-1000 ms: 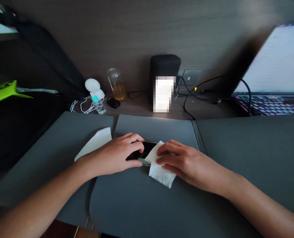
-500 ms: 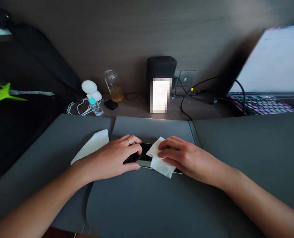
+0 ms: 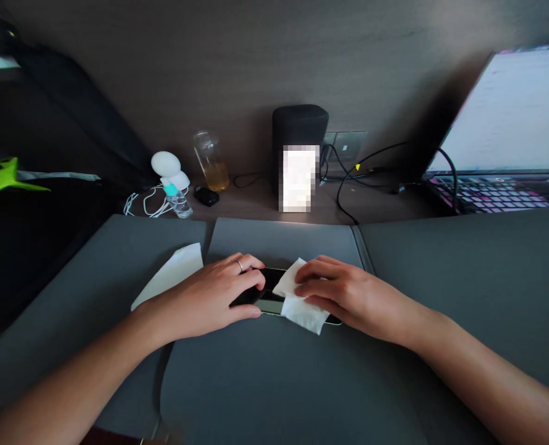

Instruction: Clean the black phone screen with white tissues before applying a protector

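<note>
A black-screened phone (image 3: 271, 295) lies face up on the dark grey mat (image 3: 274, 383). My left hand (image 3: 221, 290), with a ring on one finger, grips the phone's left end between thumb and fingers. My right hand (image 3: 344, 293) has its fingers bent over a white tissue (image 3: 305, 312) and presses it on the right part of the screen. The tissue and hand hide much of that end. Beyond my left wrist, a white sheet of paper (image 3: 175, 272) lies on the mat, partly covered by my forearm.
Along the back stand a white round-headed device (image 3: 165, 164), a small clear bottle (image 3: 179, 203), a glass of amber liquid (image 3: 216, 173), a black fob-like object (image 3: 206, 196) and a black speaker (image 3: 300, 127). Cables (image 3: 342, 191) run toward an open laptop (image 3: 501, 123) at right.
Almost nothing differs. The view has shifted very slightly; both hands keep their places on the phone and the tissue.
</note>
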Tool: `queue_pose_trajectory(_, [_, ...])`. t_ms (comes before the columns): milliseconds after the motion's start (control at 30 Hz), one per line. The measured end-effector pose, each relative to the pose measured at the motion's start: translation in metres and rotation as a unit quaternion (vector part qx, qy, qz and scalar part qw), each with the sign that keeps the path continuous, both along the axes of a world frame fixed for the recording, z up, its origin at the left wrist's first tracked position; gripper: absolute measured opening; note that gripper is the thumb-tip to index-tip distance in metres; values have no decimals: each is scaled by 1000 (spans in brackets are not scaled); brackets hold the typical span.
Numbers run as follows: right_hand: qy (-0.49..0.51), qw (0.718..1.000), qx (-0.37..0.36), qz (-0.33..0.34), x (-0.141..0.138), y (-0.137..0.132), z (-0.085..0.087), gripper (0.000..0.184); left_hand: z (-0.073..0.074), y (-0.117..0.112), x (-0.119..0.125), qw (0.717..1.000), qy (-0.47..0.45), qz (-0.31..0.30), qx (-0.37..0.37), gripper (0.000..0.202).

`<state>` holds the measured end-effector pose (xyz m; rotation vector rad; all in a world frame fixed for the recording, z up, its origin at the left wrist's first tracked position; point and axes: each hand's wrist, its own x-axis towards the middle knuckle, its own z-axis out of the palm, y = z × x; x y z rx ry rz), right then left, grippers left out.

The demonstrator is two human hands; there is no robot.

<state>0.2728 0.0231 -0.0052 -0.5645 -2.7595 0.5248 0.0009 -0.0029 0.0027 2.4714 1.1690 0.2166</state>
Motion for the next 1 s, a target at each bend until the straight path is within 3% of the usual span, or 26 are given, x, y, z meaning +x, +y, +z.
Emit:
queue_pose_trajectory(200, [-17, 999, 2, 29, -1, -1, 0, 23, 1, 0, 0, 1000, 2, 0, -3, 15])
queue_pose_trajectory(333, [4, 1000, 0, -16, 1, 1, 0, 21, 1, 0, 1, 1000, 13, 7, -1, 16])
queue_pose_trajectory(500, [-15, 999, 2, 35, -2, -1, 1, 23, 1, 0, 1, 1000, 0, 8, -2, 17])
queue_pose_trajectory(633, [-2, 1000, 6, -13, -2, -2, 1, 23, 3, -1, 1, 1000, 4, 10, 4, 16])
queue_pose_trajectory(767, [-12, 999, 7, 31, -3, -3, 1, 25, 3, -1, 2, 1000, -4, 6, 5, 15])
queue_pose_trajectory(900, [-6, 1000, 0, -23, -1, -1, 1, 22, 3, -1, 2, 1000, 3, 10, 6, 15])
queue_pose_trajectory(1000, [-11, 1000, 10, 6, -3, -3, 2, 23, 4, -1, 2, 1000, 1, 5, 5, 15])
